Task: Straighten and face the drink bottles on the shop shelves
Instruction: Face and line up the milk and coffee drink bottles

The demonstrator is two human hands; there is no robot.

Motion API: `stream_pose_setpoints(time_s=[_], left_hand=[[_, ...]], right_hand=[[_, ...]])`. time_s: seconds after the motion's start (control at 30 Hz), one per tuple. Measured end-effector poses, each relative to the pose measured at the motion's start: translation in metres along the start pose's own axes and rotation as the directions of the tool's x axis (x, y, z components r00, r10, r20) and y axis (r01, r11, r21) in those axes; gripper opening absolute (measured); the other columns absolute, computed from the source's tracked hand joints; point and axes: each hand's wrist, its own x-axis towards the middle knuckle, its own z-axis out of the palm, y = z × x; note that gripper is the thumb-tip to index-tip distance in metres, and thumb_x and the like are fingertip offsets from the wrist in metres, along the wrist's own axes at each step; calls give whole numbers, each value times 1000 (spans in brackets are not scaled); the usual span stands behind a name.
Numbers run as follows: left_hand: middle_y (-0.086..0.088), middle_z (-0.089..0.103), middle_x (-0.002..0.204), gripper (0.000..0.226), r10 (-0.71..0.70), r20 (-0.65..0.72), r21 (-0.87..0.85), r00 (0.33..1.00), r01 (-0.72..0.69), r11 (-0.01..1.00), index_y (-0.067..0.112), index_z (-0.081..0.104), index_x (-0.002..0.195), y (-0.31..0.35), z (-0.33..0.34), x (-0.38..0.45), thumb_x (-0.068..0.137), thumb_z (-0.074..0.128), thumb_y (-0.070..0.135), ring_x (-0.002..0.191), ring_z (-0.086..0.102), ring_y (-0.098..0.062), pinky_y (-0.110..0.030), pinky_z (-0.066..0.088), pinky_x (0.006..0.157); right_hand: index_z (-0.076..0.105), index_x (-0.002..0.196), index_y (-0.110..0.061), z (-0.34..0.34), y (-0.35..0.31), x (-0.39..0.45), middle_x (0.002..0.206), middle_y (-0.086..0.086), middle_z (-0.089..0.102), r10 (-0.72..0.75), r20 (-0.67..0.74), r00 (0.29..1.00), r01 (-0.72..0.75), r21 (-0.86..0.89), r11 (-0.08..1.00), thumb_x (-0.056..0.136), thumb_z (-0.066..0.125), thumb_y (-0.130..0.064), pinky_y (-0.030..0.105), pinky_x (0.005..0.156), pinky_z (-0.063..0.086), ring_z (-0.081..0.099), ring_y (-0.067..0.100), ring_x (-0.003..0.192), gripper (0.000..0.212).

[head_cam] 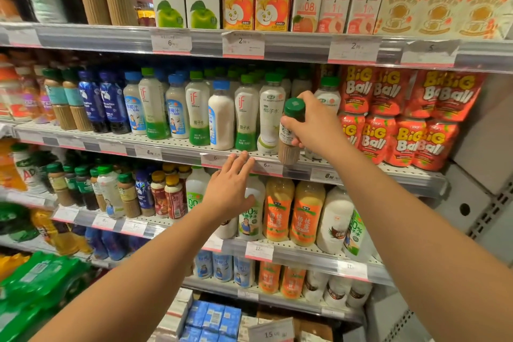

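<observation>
The right hand [312, 122] has its fingers and thumb curled round a small brown coffee latte bottle [290, 133] with a green cap, gripping it at the upper body just below the cap. The bottle is upright, its base level with the front edge of the middle shelf [166, 144], just right of a white coconut water bottle [270, 113] and left of the red Big Ball pouches [394, 119]. The right forearm reaches up from the lower right.

The left hand [230, 189] is spread, fingers straight and slightly apart. Its fingertips [244, 157] touch the price strip on the middle shelf's edge, and its thumb lies against a white bottle [254, 208] on the shelf below. The left forearm rises from the lower left.
</observation>
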Motion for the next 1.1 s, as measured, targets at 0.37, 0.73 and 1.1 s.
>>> stream_pose_setpoints(time_s=[0.37,0.73,1.1], left_hand=[[2,35,161,67,61,110,-111,992,-48,993,28,35,154,14,-26,-25,95,60,46,143,38,-26,-47,42,112],[8,72,117,34,83,317,-167,945,-31,986,25,65,128,-23,-21,-97,98,59,41,97,66,-8,-26,54,84],[7,71,120,38,121,385,-261,915,-18,965,25,62,133,-110,-13,-107,99,59,41,99,67,-8,-33,57,93]], right_hand=[[50,119,-25,-3,12,-31,101,-4,68,-56,-44,997,63,186,980,95,68,-39,43,68,63,72,9,59,32],[54,110,-20,35,6,-67,96,10,72,43,152,987,-108,457,883,95,72,-30,45,61,64,75,22,61,25],[56,116,-19,80,-14,-77,85,9,74,157,157,975,-205,367,907,94,73,-30,40,59,63,74,23,60,30]])
